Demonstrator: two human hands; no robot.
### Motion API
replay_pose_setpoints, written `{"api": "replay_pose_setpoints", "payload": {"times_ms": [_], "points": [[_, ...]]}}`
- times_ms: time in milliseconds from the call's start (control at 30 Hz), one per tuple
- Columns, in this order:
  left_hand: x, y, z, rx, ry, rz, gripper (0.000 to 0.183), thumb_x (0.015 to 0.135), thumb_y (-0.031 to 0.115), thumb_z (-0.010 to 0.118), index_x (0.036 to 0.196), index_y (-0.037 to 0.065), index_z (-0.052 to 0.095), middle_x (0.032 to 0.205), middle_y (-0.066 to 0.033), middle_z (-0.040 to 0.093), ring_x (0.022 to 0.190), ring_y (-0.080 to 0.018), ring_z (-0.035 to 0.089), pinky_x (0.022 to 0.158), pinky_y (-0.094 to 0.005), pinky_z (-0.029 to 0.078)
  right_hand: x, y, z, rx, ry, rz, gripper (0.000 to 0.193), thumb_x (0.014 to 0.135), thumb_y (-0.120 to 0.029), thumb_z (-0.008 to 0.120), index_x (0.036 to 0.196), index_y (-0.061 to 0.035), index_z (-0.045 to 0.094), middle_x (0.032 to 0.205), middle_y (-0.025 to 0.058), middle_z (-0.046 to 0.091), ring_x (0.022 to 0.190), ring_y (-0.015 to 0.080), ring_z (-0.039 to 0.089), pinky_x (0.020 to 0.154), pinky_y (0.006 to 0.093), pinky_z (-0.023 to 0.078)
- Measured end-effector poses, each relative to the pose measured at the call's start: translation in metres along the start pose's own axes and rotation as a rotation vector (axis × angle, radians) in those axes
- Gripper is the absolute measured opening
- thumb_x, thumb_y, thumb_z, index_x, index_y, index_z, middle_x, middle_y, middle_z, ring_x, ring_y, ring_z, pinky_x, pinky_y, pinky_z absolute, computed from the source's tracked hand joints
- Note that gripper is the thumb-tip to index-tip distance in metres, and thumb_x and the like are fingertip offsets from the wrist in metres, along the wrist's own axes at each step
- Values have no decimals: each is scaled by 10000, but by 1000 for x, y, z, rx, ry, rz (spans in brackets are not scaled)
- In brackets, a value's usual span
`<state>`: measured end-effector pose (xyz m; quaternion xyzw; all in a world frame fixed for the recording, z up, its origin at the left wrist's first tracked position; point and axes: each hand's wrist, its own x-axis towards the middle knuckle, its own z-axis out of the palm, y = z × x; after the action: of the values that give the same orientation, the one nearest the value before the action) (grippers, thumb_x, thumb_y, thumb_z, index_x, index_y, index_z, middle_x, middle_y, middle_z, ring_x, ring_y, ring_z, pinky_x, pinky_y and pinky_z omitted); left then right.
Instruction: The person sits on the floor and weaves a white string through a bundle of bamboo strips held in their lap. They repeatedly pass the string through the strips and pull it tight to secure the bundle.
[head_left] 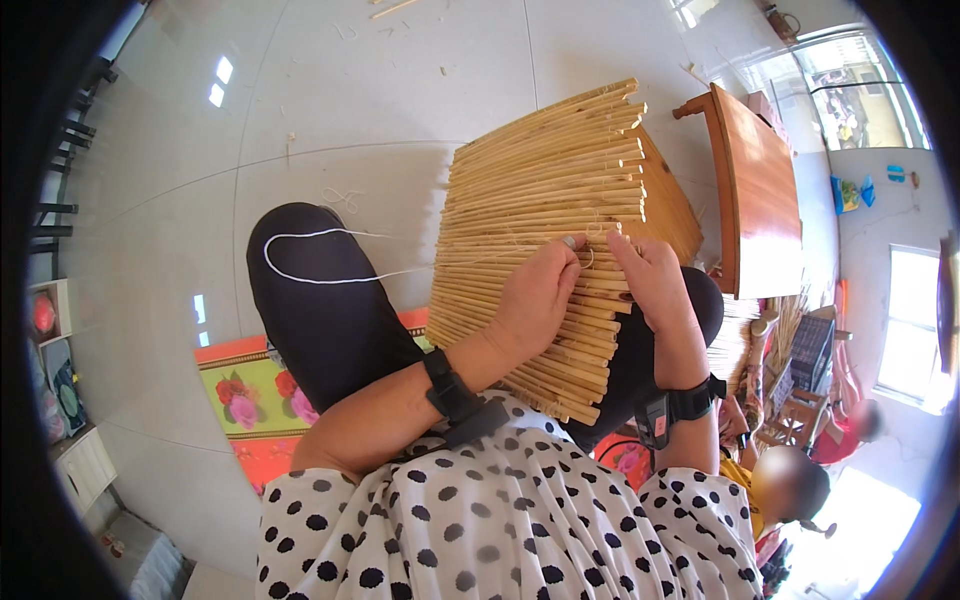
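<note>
While you bent over your lap, a mat of pale, slender sticks (540, 185) lay before you, its near part over your dark trousers (322, 300) and its uneven stick ends facing right. Your left hand (538, 302) rested on the mat near that edge, its fingers curled and drawn together; whether they pinched the cord, I could not tell. Your right hand (655, 283) was just beside it at the stick ends, thumb and fingers close together, though I could not make out what lay between them. White cord (325, 282) looped out leftward from the mat across your left knee, and a small curl of thread showed between your hands. Past the mat's right edge showed a wooden board (668, 195), with a wooden table (767, 195) farther right. Floral cloth (250, 392) lay on the floor beneath you, and a person in yellow (748, 480) was at the lower right.
</note>
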<state>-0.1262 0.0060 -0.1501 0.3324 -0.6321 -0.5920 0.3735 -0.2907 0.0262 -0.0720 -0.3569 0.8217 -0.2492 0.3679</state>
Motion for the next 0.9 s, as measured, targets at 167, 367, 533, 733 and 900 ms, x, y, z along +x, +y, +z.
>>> {"api": "replay_pose_setpoints", "payload": {"times_ms": [167,367,533,733,900], "points": [[4,-11,0,-4,-5,105,107,1041,85,466,1077,-6,509,1228,-208,650,967,-387,642,841,-414,507,7,7,-2,25,3,69,528,950,-413,641,778,85,679,616,96,616,577,139,595,535,325,493],[9,-12,2,34,-31,105,70,1010,59,509,1043,-2,505,1169,-223,659,969,-433,626,824,-419,515,10,20,9,-146,176,-107,463,941,-384,632,838,63,698,631,184,633,592,294,632,631,402,506],[10,-12,0,101,-10,186,52,968,17,552,1009,12,521,1124,-215,673,944,-428,641,780,-424,529,-5,0,12,-315,189,-129,453,944,-358,622,795,67,675,654,244,620,633,382,636,634,438,501],[13,-13,1,97,20,209,61,974,48,558,1010,3,537,1019,-216,673,909,-436,640,759,-455,529,-6,7,15,-271,237,-201,472,955,-361,637,744,61,626,561,133,539,533,182,503,557,373,449],[15,-12,-1,18,16,102,108,1006,96,543,993,-11,535,964,-203,684,782,-365,609,706,-413,507,-4,1,5,-58,83,38,463,924,-374,669,798,71,692,600,155,620,634,218,681,619,344,527]]}}
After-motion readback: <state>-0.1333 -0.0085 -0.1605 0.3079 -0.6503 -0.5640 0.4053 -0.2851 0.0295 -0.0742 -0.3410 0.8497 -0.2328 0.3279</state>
